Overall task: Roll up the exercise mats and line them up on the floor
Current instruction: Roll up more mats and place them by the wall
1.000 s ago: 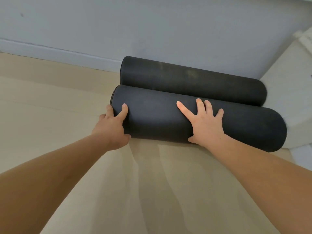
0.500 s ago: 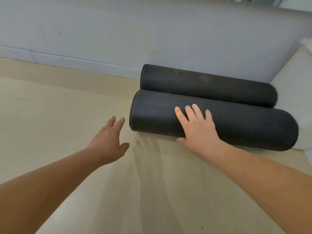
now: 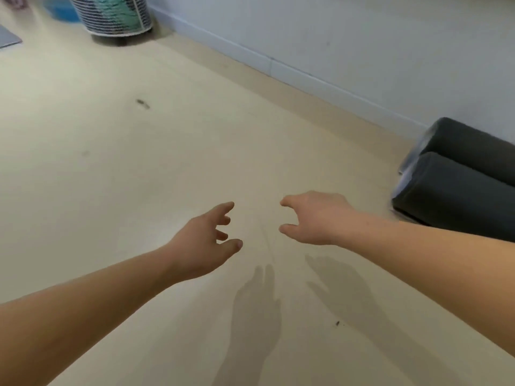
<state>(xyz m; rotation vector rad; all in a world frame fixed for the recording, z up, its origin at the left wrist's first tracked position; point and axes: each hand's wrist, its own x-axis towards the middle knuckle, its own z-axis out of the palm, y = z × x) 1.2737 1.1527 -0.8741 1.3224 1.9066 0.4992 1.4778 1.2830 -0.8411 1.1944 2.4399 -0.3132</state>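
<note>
**While both hands hang free, two rolled mats lie by the wall**

Since neither hand holds anything, both count as loose. Left hand (image 3: 200,240) is low centre, fingers spread and slightly bent, above the floor (image 3: 139,176). Right hand (image 3: 315,218) is just beside it, fingers curled loosely, thumb apart, nothing in it. The hands don't touch each other. Their shadows (image 3: 256,310) fall on the beige floor below them.

Further out, at the right edge: near rolled mat (image 3: 451,196), dark grey, lying on the floor, well apart from the right hand. Far rolled mat (image 3: 468,140) lies behind it, parallel, the two touching along their length, left ends roughly level. Ends are motion-blurred. The far one sits against the baseboard (image 3: 278,65) of the pale wall (image 3: 362,37).

Far left corner: round white wire cage (image 3: 111,15) standing on the floor near the wall, something teal and dark inside; can't tell what. Blue object (image 3: 61,9) just beside it, too blurred to identify. Corner of a flat grey sheet (image 3: 8,37) lies at the left edge.
</note>
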